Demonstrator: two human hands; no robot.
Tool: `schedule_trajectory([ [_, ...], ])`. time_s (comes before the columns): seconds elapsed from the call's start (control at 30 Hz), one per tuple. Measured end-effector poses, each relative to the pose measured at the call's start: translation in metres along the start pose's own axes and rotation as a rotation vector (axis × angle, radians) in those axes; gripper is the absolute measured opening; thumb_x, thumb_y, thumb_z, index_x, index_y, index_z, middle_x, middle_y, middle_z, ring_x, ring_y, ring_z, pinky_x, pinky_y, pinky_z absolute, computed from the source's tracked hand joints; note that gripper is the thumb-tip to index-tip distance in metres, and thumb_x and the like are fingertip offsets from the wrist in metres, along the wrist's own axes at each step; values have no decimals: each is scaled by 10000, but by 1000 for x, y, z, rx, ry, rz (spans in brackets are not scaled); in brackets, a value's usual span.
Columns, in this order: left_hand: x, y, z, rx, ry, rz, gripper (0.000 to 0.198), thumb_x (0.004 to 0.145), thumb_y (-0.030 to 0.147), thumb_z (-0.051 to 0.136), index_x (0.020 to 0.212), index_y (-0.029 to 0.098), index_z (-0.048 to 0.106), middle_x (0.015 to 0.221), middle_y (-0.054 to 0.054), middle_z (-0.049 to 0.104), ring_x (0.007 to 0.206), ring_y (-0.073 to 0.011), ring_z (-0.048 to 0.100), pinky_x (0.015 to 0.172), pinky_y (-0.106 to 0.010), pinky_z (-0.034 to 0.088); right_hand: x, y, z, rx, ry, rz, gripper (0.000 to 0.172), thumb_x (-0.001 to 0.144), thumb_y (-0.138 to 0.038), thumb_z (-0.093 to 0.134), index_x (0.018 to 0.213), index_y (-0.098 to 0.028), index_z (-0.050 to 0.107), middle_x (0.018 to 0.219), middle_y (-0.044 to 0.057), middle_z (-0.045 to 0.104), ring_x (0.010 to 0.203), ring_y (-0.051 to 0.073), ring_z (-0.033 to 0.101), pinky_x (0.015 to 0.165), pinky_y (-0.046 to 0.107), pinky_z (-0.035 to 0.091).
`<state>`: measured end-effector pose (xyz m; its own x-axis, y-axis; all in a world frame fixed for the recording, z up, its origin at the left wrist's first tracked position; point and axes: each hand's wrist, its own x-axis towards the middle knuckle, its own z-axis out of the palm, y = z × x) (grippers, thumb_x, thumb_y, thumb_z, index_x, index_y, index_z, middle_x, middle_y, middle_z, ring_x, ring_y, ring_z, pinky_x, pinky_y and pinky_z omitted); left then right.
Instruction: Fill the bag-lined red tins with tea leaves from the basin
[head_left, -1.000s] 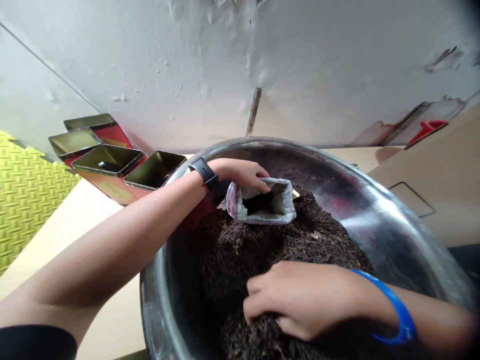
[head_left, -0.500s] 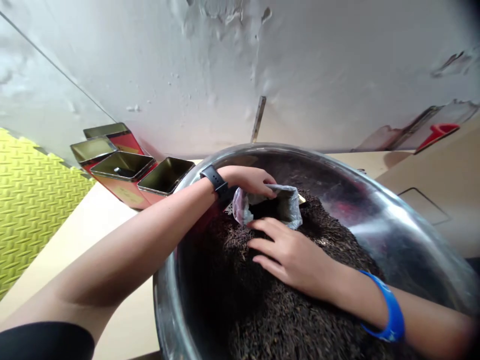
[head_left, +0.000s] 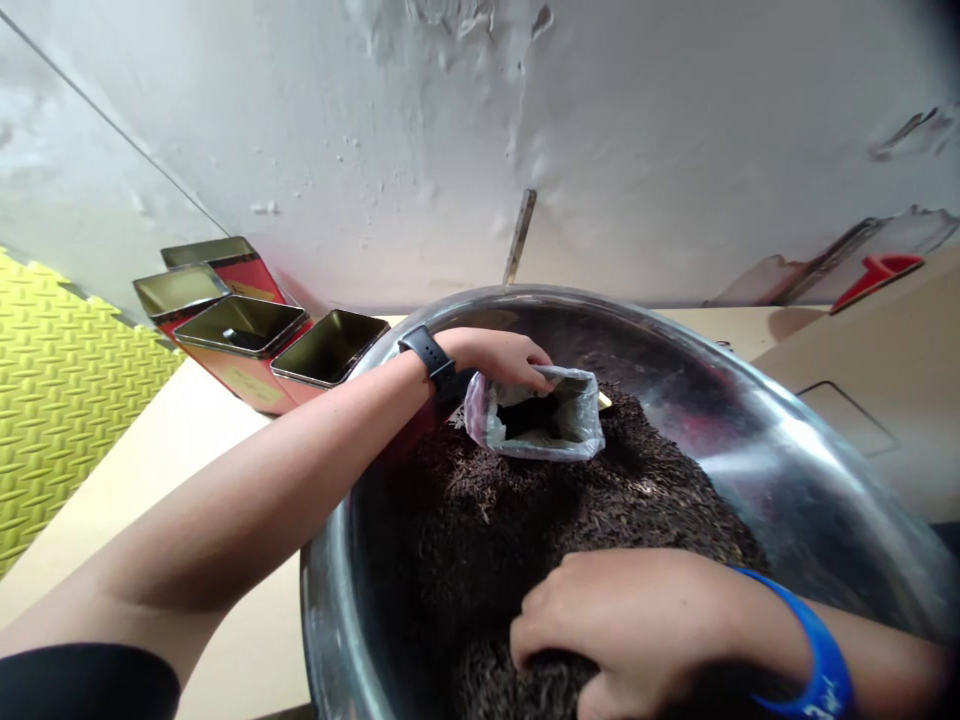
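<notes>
A large metal basin (head_left: 334, 600) holds a heap of dark loose tea leaves (head_left: 660, 490). Nestled in the heap is a tin lined with a clear plastic bag (head_left: 551, 450), its mouth facing up and dark leaves inside. My left hand (head_left: 510, 358), with a black watch on the wrist, grips the far left part of the bag-lined rim. Nearer to me, my right hand (head_left: 622, 620) is down at the tea leaves, its fingers curled into them and the fingertips partly hidden. A blue band circles that wrist.
Several open red tins (head_left: 236, 370) with gold-coloured insides stand left of the basin on a pale tabletop (head_left: 247, 610). A yellow textured mat (head_left: 75, 400) lies beyond. Behind is a peeling wall (head_left: 360, 150); a red object (head_left: 877, 278) is at the far right.
My right hand has moved from the lined tin's near rim back toward me, and its fingers have curled at the leaves. My left hand stays on the tin's rim.
</notes>
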<state>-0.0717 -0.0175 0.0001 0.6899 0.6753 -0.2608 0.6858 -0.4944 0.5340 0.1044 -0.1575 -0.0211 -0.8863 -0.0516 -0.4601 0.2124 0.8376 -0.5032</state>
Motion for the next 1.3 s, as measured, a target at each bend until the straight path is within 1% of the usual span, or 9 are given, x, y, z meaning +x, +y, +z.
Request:
schedule_trajectory([
  [0.1, -1, 1, 0, 17, 15, -4, 446, 747, 407, 488, 1137, 206, 569, 1024, -24, 627, 838, -152, 511, 739, -251, 383, -9, 1, -16, 30, 28, -45, 287, 732, -206, 609, 1018, -232, 618, 897, 0, 656, 803, 151, 612, 677, 236, 466],
  [0.23, -2, 2, -1, 31, 29, 40, 429, 755, 368, 472, 1140, 205, 571, 1018, -18, 632, 843, -142, 510, 755, -237, 380, -24, 28, -34, -183, 722, 306, 404, 778, -209, 569, 1179, -226, 530, 1216, 64, 513, 1097, 204, 479, 941, 356, 387],
  [0.33, -3, 2, -1, 22, 29, 30, 437, 764, 381, 453, 1156, 221, 560, 1006, -11, 633, 830, -137, 511, 747, -233, 383, -30, 40, -37, -360, 908, 454, 499, 774, -298, 590, 1250, -209, 472, 1317, 88, 414, 1198, 253, 369, 1013, 438, 300],
  [0.53, -1, 0, -1, 40, 17, 28, 434, 762, 433, 448, 1108, 210, 587, 988, -14, 627, 809, -146, 498, 730, -245, 374, -21, 14, -19, -223, 663, 253, 256, 856, -319, 480, 1055, -205, 593, 1042, 54, 580, 961, 169, 530, 869, 323, 418],
  [0.73, -2, 2, -1, 37, 21, 20, 414, 765, 415, 455, 1098, 205, 583, 1005, -20, 626, 827, -147, 502, 723, -239, 370, -15, 14, 9, -210, 282, 252, 694, 568, -688, 590, 965, -120, 623, 949, 126, 577, 874, 278, 534, 740, 414, 445],
  [1.03, 1, -2, -1, 8, 9, 21, 436, 754, 432, 464, 1121, 224, 575, 1038, -23, 620, 837, -153, 493, 740, -242, 377, -20, -4, -5, -164, -112, 52, 384, 644, -371, 671, 985, -201, 622, 784, 42, 639, 655, 187, 586, 544, 276, 414],
  [1.13, 0, -1, 0, 16, 15, 4, 426, 755, 417, 449, 1113, 228, 581, 1002, -18, 624, 805, -149, 499, 716, -246, 386, -21, 4, -15, -207, 240, 149, 308, 706, -308, 630, 1001, -223, 606, 865, 38, 628, 763, 184, 586, 637, 288, 437],
  [1.23, -2, 2, -1, 48, 33, -7, 415, 731, 351, 464, 1102, 220, 594, 965, -23, 628, 811, -164, 511, 722, -258, 394, -25, 15, -28, -413, 832, 478, 508, 737, -326, 623, 1213, -217, 481, 1217, 114, 488, 1103, 272, 453, 895, 430, 372],
  [1.3, -3, 4, -2, 87, 64, -49, 419, 710, 321, 472, 1083, 185, 609, 924, -49, 633, 799, -182, 517, 722, -279, 395, -27, 20, -33, -468, 1001, 568, 588, 740, -353, 625, 1274, -216, 420, 1314, 119, 396, 1192, 292, 361, 971, 471, 305],
])
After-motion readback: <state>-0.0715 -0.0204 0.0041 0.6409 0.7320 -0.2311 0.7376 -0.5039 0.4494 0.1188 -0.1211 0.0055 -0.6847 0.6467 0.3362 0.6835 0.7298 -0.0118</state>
